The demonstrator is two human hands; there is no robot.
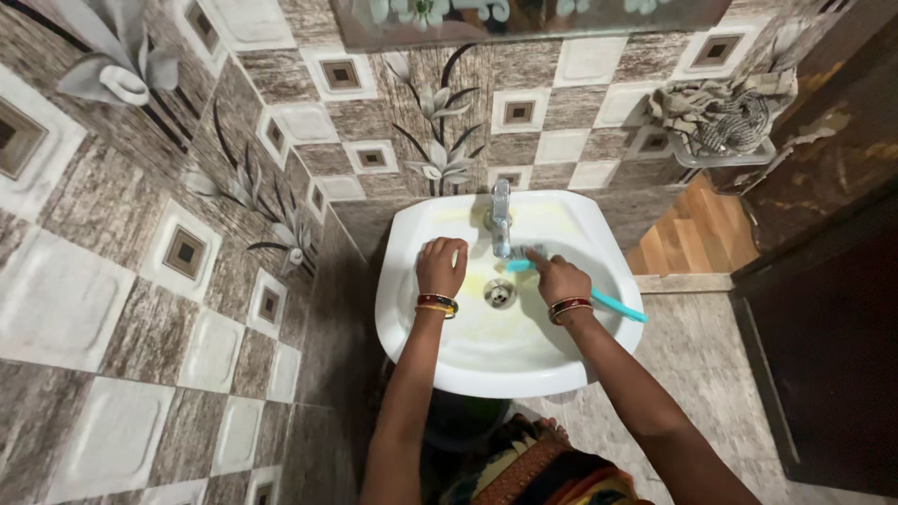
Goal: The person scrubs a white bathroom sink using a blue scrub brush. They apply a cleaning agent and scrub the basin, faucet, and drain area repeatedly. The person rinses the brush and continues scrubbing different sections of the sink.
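A white wash basin (426, 220) is fixed to the tiled wall, with a metal tap (500, 217) at its back and a round drain (499, 293) in the middle. My right hand (558, 278) grips a turquoise brush (613, 304) by its long handle; the bristle end points left, just under the tap's spout. My left hand (441, 266) rests inside the basin left of the tap, its fingers curled; whether it holds anything is hidden. Both wrists wear bangles.
Patterned brown and white tiles cover the walls. A wire rack (725, 126) with a cloth hangs at the upper right. A dark door (823, 281) stands to the right. The floor (692, 355) is grey stone. A mirror's lower edge (524, 23) shows above.
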